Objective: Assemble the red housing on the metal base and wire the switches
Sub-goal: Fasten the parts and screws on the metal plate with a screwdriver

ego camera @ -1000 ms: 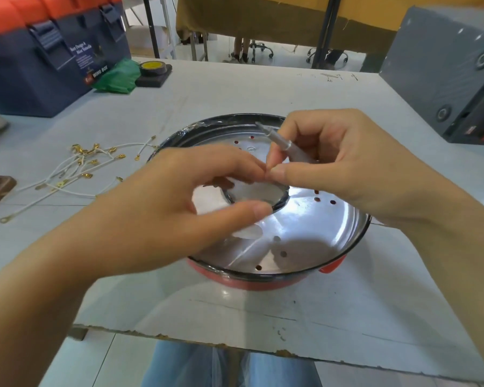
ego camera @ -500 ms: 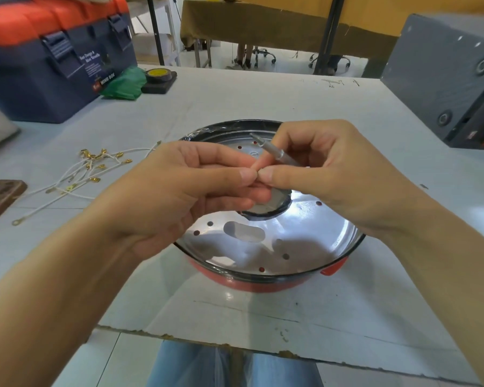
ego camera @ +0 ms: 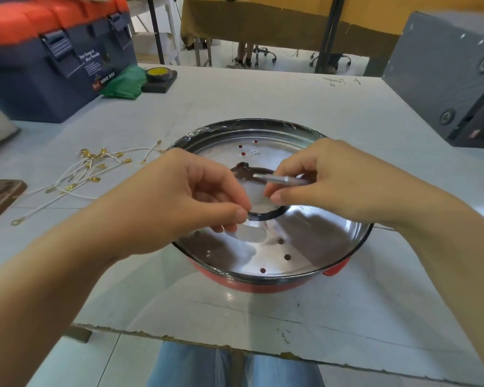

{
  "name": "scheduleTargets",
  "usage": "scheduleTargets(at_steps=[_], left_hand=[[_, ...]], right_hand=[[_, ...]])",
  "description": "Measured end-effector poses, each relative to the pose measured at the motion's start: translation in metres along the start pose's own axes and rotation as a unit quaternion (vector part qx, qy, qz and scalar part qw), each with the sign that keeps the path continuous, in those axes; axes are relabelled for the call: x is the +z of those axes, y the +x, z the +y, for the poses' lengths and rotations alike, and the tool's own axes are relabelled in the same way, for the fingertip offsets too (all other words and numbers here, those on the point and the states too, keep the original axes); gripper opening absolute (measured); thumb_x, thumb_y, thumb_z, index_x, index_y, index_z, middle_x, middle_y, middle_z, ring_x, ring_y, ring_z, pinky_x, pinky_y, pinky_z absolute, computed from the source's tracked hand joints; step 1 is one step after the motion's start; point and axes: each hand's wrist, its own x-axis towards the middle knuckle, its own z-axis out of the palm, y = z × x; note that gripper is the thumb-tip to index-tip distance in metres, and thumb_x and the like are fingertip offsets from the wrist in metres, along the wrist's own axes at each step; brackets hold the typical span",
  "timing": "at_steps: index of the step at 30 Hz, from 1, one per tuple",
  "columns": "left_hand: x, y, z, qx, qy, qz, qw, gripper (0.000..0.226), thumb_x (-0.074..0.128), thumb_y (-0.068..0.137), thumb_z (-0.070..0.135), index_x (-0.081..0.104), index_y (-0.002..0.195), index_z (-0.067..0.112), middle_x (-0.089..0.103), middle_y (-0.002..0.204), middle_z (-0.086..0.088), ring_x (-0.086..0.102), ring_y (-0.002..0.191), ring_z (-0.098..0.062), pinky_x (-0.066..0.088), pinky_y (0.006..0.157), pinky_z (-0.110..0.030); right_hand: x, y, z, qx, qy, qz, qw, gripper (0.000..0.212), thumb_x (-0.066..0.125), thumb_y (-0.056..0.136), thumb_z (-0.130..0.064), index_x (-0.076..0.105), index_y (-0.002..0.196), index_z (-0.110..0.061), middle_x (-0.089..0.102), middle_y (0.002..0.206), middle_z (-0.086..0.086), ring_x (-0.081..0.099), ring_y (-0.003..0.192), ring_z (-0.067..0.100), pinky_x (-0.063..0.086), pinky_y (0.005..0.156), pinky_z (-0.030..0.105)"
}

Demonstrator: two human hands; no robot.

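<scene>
Only the words "WING BOX" read clearly on the label of the navy toolbox [ego camera: 53, 68] with its orange lid, cut off at the desk's far left corner; the smaller white print above them is too blurred to read. Near the desk's front edge sits the red housing [ego camera: 263, 284], mostly hidden beneath the shiny metal base [ego camera: 305, 241], a round dished plate with a black rim, small punched holes, an oval slot and a dark central opening. The left hand [ego camera: 185, 202] hovers over the plate's left side, fingers curled with thumb and forefinger pinched together; whether something tiny sits between them cannot be told. The right hand [ego camera: 330, 185] grips a slim silver tool [ego camera: 280, 179], its tip pointing left over the centre. White wires [ego camera: 76, 177] with brass terminals lie loose toward the left edge. A yellow tape roll [ego camera: 157, 72] rests on a black block beside green cloth [ego camera: 123, 82]. A grey case [ego camera: 453, 76] is cropped at the right.
</scene>
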Motion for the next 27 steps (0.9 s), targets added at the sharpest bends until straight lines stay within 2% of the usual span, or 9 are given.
scheduleTargets(at_steps=[3, 6, 9, 11, 15, 19, 22, 27], left_hand=[[0.002, -0.002, 0.002, 0.015, 0.053, -0.048, 0.997, 0.007, 0.073, 0.071, 0.023, 0.074, 0.078, 0.026, 0.072, 0.066, 0.008, 0.069, 0.063, -0.004, 0.052, 0.061, -0.012], [0.007, -0.002, 0.007, 0.037, 0.095, -0.077, 0.992, 0.01, 0.072, 0.073, 0.019, 0.074, 0.074, 0.028, 0.069, 0.064, 0.015, 0.067, 0.061, 0.0, 0.048, 0.059, -0.007], [0.013, -0.001, 0.01, 0.04, 0.121, -0.101, 0.987, 0.012, 0.073, 0.075, 0.016, 0.073, 0.074, 0.028, 0.068, 0.063, 0.018, 0.066, 0.061, 0.003, 0.045, 0.058, -0.005], [0.015, 0.0, 0.01, 0.043, 0.158, -0.117, 0.979, 0.009, 0.07, 0.076, 0.022, 0.07, 0.074, 0.031, 0.068, 0.065, 0.019, 0.066, 0.064, 0.003, 0.046, 0.06, -0.008], [0.015, 0.0, 0.008, 0.058, 0.203, -0.131, 0.969, 0.005, 0.064, 0.075, 0.034, 0.068, 0.077, 0.033, 0.068, 0.071, 0.016, 0.065, 0.069, -0.005, 0.049, 0.064, -0.022], [0.014, 0.002, 0.006, 0.061, 0.204, -0.148, 0.966, 0.003, 0.069, 0.081, 0.031, 0.067, 0.083, 0.034, 0.069, 0.075, 0.013, 0.065, 0.072, -0.009, 0.049, 0.067, -0.031], [0.014, 0.003, 0.005, 0.063, 0.206, -0.16, 0.963, 0.004, 0.066, 0.081, 0.036, 0.066, 0.085, 0.035, 0.069, 0.077, 0.011, 0.064, 0.073, -0.012, 0.051, 0.069, -0.033], [0.013, 0.006, 0.005, 0.058, 0.205, -0.179, 0.961, 0.005, 0.067, 0.084, 0.029, 0.067, 0.085, 0.034, 0.069, 0.078, 0.007, 0.063, 0.074, -0.016, 0.052, 0.071, -0.04]], right_hand=[[0.007, 0.002, 0.001, 0.02, -0.052, -0.023, 0.998, 0.009, 0.069, 0.082, -0.026, 0.073, 0.074, -0.026, 0.059, 0.053, -0.016, 0.051, 0.056, -0.003, 0.037, 0.052, 0.008], [0.009, 0.003, 0.001, 0.023, -0.05, -0.045, 0.998, 0.008, 0.07, 0.081, -0.024, 0.074, 0.075, -0.024, 0.06, 0.057, -0.009, 0.05, 0.054, 0.0, 0.038, 0.052, 0.011], [0.01, 0.006, 0.001, 0.028, -0.046, -0.051, 0.997, 0.018, 0.07, 0.081, -0.024, 0.068, 0.064, -0.029, 0.056, 0.053, -0.012, 0.048, 0.054, -0.001, 0.037, 0.05, 0.01], [0.011, 0.007, 0.0, 0.029, -0.051, -0.052, 0.997, 0.022, 0.071, 0.081, -0.024, 0.065, 0.061, -0.032, 0.056, 0.053, -0.013, 0.049, 0.056, -0.002, 0.037, 0.051, 0.01], [0.012, 0.006, 0.001, 0.03, -0.047, -0.048, 0.997, 0.013, 0.07, 0.081, -0.024, 0.07, 0.069, -0.03, 0.062, 0.062, -0.01, 0.052, 0.062, -0.002, 0.039, 0.053, 0.01], [0.012, 0.006, 0.002, 0.031, -0.05, -0.045, 0.997, 0.008, 0.071, 0.08, -0.026, 0.072, 0.073, -0.03, 0.064, 0.065, -0.012, 0.054, 0.065, -0.003, 0.04, 0.054, 0.01], [0.013, 0.006, 0.003, 0.033, -0.051, -0.043, 0.997, 0.007, 0.071, 0.08, -0.027, 0.073, 0.074, -0.03, 0.065, 0.067, -0.012, 0.055, 0.067, -0.001, 0.041, 0.056, 0.012], [0.013, 0.007, 0.005, 0.03, -0.05, -0.043, 0.997, 0.008, 0.071, 0.08, -0.028, 0.072, 0.073, -0.031, 0.064, 0.066, -0.012, 0.055, 0.065, -0.002, 0.04, 0.056, 0.011]])
